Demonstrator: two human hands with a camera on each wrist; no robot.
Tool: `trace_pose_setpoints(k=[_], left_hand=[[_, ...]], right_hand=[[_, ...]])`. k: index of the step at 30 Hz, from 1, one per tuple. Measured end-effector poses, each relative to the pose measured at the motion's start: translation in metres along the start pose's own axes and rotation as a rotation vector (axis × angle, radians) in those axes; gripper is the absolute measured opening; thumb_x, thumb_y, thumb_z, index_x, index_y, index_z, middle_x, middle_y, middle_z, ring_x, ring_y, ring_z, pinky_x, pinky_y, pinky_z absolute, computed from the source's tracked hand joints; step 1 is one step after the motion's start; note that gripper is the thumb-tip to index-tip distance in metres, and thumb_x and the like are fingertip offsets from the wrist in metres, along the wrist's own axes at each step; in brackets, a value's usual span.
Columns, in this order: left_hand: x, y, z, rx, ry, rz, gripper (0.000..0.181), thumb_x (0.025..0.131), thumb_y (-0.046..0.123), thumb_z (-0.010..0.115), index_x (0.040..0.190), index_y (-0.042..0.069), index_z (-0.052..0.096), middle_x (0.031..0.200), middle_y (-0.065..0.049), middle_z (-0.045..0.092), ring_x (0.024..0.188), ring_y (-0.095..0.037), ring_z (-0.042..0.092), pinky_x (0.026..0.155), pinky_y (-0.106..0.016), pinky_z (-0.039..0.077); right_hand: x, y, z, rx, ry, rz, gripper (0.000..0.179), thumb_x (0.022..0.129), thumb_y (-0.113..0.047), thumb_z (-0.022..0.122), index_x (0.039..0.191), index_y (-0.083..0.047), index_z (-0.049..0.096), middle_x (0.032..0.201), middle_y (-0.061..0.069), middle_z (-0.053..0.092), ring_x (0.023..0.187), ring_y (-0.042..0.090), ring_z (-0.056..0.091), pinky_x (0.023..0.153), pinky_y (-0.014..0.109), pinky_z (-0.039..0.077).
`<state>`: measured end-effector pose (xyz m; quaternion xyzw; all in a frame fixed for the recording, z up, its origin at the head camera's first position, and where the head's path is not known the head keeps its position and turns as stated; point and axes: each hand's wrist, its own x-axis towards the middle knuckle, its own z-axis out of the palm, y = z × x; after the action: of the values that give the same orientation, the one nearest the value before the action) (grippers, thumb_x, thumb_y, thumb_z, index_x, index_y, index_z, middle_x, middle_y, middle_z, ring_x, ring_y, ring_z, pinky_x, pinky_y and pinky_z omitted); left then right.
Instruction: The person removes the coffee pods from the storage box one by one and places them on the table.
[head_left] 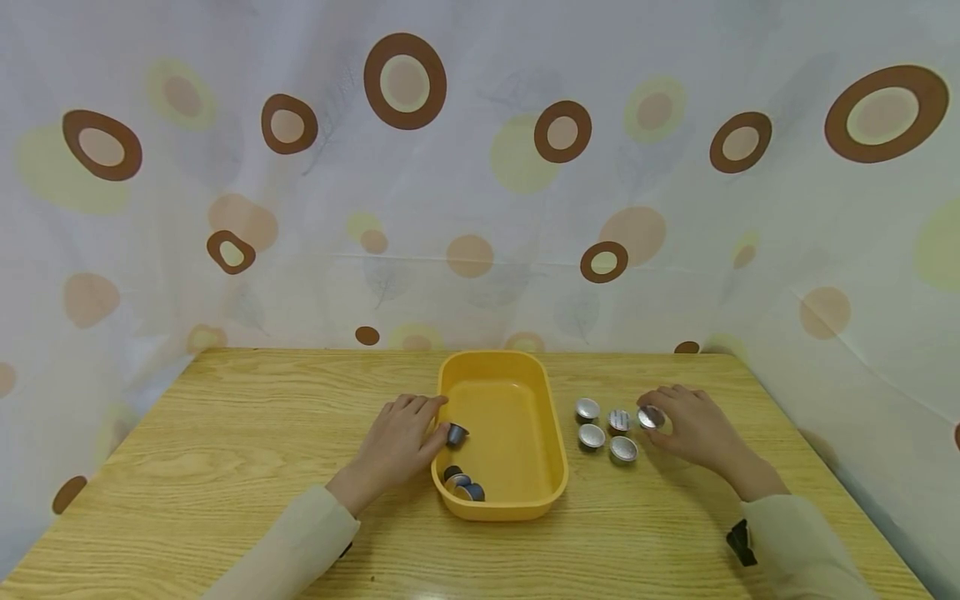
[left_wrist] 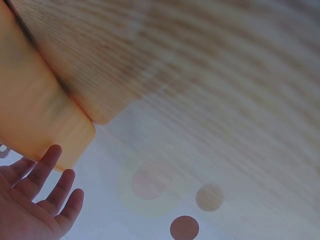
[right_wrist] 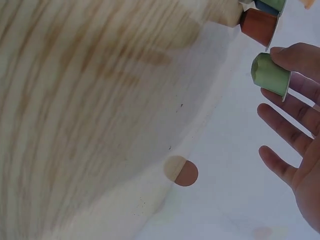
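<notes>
My right hand pinches a coffee capsule between thumb and fingers. It is pale green, and its silver foil lid faces up in the head view. Just left of it, several foil-topped capsules stand on the table; one shows an orange-brown body in the right wrist view. My left hand rests at the left rim of a yellow tray, fingers loosely extended in the left wrist view. Beside its thumb, a dark grey-blue capsule lies tilted inside the tray.
More dark and blue capsules are gathered in the tray's near-left corner. The tray stands mid-table on the wooden table. A patterned cloth hangs behind the table and along its sides.
</notes>
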<state>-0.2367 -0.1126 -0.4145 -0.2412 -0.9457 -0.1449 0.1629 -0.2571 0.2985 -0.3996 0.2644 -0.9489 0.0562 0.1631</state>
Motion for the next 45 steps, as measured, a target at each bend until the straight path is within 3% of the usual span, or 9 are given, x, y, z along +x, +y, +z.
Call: trace_pose_setpoints(k=[20,45], left_hand=[[0.000,0.000,0.000,0.008,0.006,0.008,0.041,0.094,0.036,0.045,0.126,0.013,0.053,0.115,-0.003,0.062,0.109,-0.025,0.053,0.092,-0.043,0.042],[0.000,0.000,0.000,-0.009,-0.013,0.002,0.042,0.095,0.037,0.042,0.127,0.011,0.052,0.116,-0.004,0.061,0.109,-0.026,0.053,0.093,-0.044,0.042]], right_hand=[[0.002,0.007,0.008,0.027,-0.122,0.076,0.033,0.071,-0.020,0.075,0.101,-0.012,0.063,0.093,0.001,0.065,0.087,0.026,0.057,0.077,0.056,0.041],[0.002,0.010,0.009,0.030,-0.141,0.089,0.037,0.070,-0.019,0.076,0.103,-0.009,0.063,0.093,0.002,0.064,0.087,0.027,0.057,0.074,0.057,0.042]])
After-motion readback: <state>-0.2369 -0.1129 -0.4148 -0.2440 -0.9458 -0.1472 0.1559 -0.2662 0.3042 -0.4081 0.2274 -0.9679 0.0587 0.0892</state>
